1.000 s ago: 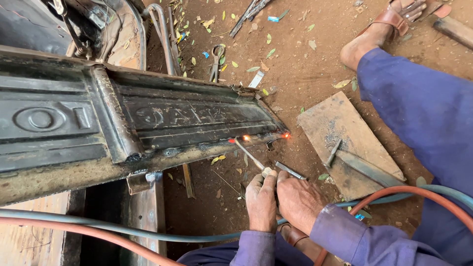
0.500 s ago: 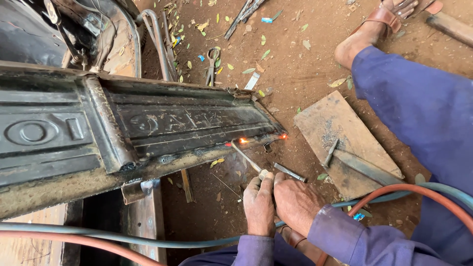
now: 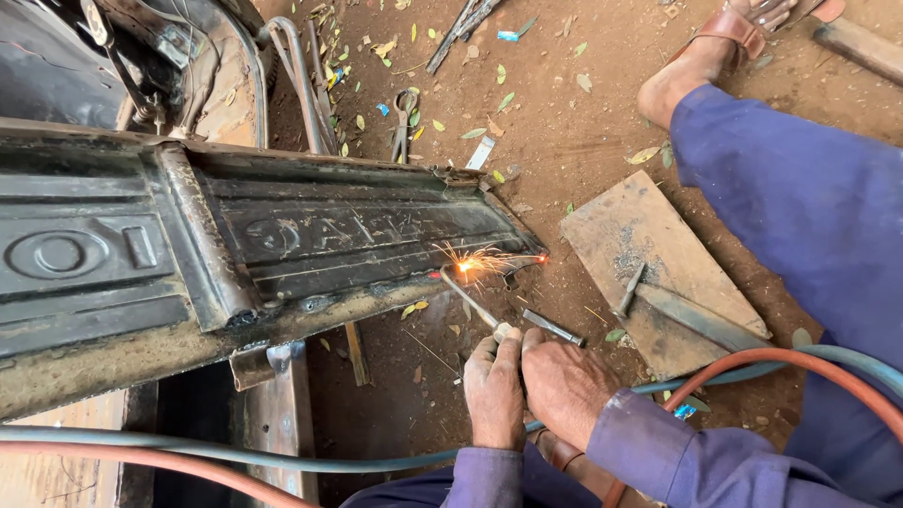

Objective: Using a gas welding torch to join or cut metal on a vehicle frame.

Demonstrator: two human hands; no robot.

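Both hands work at the lower edge of the dark tailgate [image 3: 282, 245]. The left hand [image 3: 496, 390] is clenched around a thin torch [image 3: 470, 299] whose tip sparks at the tailgate's right corner. The right hand [image 3: 566, 381], just beside the left, grips a short rod [image 3: 553, 327]. Hoses [image 3: 235, 461] trail below the tailgate; a hammer [image 3: 628, 292] lies on a board [image 3: 649, 254] to its right.

A single head view looks steeply down from close above the grip, facing forward over the metal panel [image 3: 235, 263] beyond it toward the dirt floor [image 3: 564, 132].
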